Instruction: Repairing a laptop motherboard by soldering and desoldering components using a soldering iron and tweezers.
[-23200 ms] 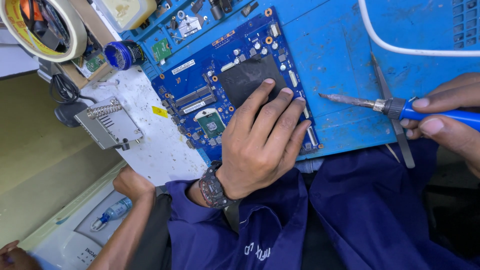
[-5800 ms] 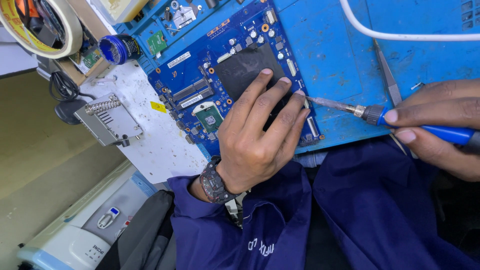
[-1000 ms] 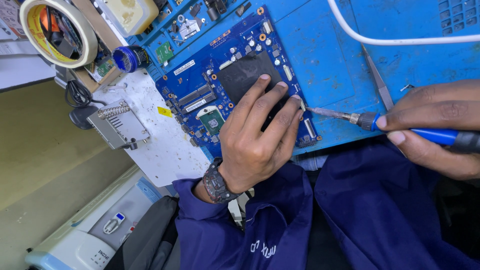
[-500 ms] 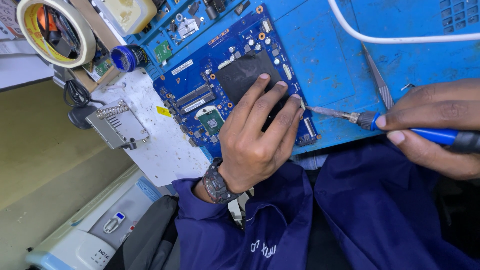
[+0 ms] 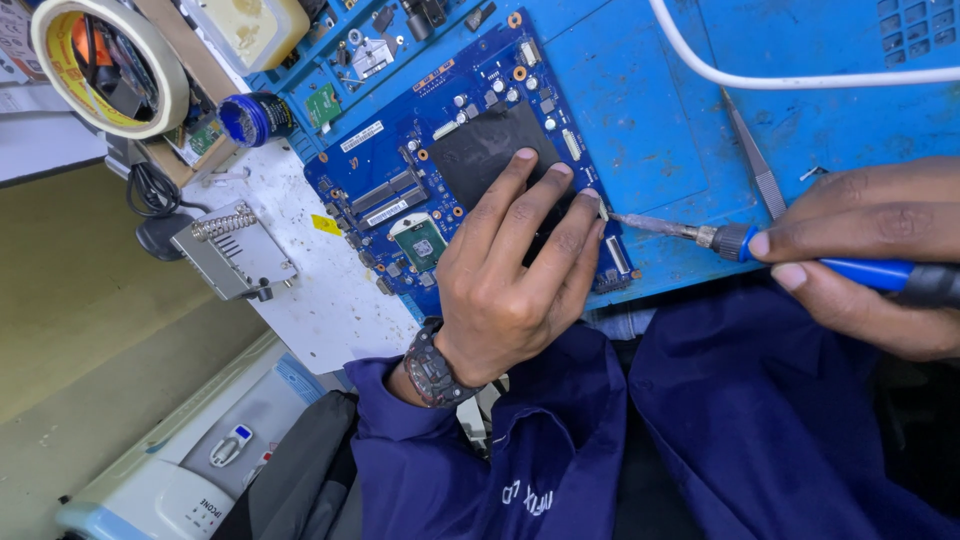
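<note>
- Over the last second almost nothing has moved: the left hand stays pressed flat on the blue rectangular circuit board, and the right hand keeps the blue-handled soldering iron at the same spot.
- Compared with some seconds back, the iron's metal tip has settled against the board's right edge, just beside the left fingers; judged from that, the work is steady at one point on the board.
- Left fingers are spread wide and lie open on the board's black square pad, pinning it and gripping nothing.
- Right fingers are closed around the iron's handle, like holding a pen.
- The board lies tilted on the blue mat near the front edge of the bench, with a small green chip and grey slots showing.
- Thin metal tweezers lie on the mat above the iron; a white cable crosses toward the far right corner.
- A roll of pale tape sits at the far left corner.
</note>
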